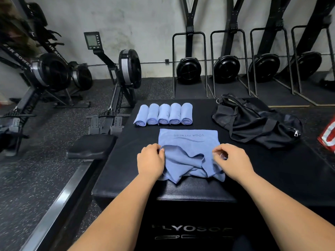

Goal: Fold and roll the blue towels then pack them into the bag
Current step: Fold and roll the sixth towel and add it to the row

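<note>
Lettering reading "YOGA FITNESS", upside down, runs across the flat far half of a blue towel point(188, 140) in the middle of the frame. The towel lies on a black padded box point(125, 160), and its near half is bunched and rumpled.

The left hand point(150, 160), at centre left, pinches the rumpled cloth at its left edge with curled fingers. The right hand point(233, 160), at centre right, pinches the right edge in the same way.

Above the towel, five rolled towels point(164, 115) lie side by side in a touching row, with their spiral ends facing the camera. To their right a black bag point(253, 122) lies slumped on the same box, a zipper pull showing at its right end. I cannot tell how far its mouth is open.

A red and white item point(328, 136) pokes in at the right edge. Rowing machines point(125, 69) stand on the speckled floor in the left half of the frame.
</note>
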A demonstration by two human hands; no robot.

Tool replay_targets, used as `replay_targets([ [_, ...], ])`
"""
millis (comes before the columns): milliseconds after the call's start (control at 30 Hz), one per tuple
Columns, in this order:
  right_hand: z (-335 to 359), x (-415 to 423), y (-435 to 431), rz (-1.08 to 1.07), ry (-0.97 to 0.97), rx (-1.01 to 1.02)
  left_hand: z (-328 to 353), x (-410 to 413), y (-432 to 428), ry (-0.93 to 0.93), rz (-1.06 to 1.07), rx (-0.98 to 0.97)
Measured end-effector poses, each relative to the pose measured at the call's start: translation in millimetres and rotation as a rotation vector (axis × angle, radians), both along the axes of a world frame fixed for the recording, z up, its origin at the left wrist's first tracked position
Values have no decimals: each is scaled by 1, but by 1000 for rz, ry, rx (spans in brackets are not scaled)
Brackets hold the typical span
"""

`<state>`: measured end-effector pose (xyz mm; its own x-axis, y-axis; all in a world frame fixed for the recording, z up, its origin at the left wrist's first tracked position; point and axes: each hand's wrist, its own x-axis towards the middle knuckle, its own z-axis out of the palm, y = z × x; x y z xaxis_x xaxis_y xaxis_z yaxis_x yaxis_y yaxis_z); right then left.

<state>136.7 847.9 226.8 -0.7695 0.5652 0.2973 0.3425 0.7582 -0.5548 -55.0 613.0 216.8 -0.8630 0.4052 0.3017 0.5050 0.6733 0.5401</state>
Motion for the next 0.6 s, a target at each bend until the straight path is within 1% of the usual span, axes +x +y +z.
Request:
replay_targets([
  [67, -7, 1, -1, 197, -180, 109, -3, -1, 1, -43, -57, -24],
  [100, -13, 0, -1, 255, -255, 184, -5, -1, 2, -63, -87, -62],
  [133, -18, -1, -1, 280, -274, 245, -7, -1, 1, -71, -108, -117],
  [200, -25, -2, 0, 265, -192, 269, -12, -2, 0, -48, -119, -203],
  [267, -25, -3, -2, 184, -80, 216, -15, -5, -1, -15, -89, -198],
  [333, -21, -6, 0, 40, 0, 165, -14, -9, -2, 7, -51, -133],
  [400, -14, -8, 4, -118, 87, 55, -11, -12, 0, 21, -31, -14],
  [467, -6, -15, 7, -190, 145, -46, -8, -13, 2, -9, -53, 84],
  [500, -7, -20, 8, -175, 113, -67, -9, -13, 4, -36, -90, 82],
  [533, -9, -23, 9, -133, 31, -61, -11, -13, 5, -64, -143, 34],
  [600, -19, -25, 6, -3, -208, 23, -18, -11, 4, -88, -249, -158],
])
